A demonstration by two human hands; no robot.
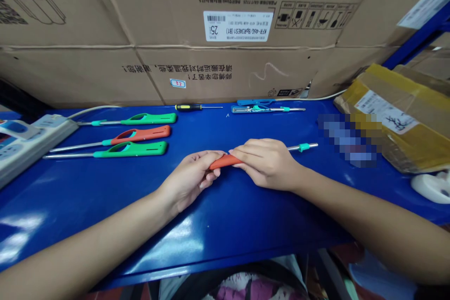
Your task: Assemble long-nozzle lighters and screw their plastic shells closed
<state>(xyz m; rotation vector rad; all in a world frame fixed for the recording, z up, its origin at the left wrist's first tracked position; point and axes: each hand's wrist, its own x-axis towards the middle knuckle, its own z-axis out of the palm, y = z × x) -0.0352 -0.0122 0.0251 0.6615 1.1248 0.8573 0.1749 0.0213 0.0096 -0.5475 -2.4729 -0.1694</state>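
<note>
Between my two hands is an orange gas lighter (225, 161), held above the blue table. My left hand (195, 173) pinches the end of its handle. Over the rest of the handle my right hand (269, 161) is wrapped, hiding the trigger area. The lighter's metal tube with a teal collar (303, 147) sticks out past my right hand. Beyond them lie a black and yellow screwdriver (189, 107) and a blue lighter half with its inner parts exposed (260, 109). Behind that half sits another blue shell piece (255, 102).
Left of my hands lie two green lighters (151, 118) and an orange lighter (147, 134). A white power strip (35, 143) stands at the far left. Cardboard (183, 63) walls the back. A yellow-taped box (397, 122) and a white object (431, 187) are at right.
</note>
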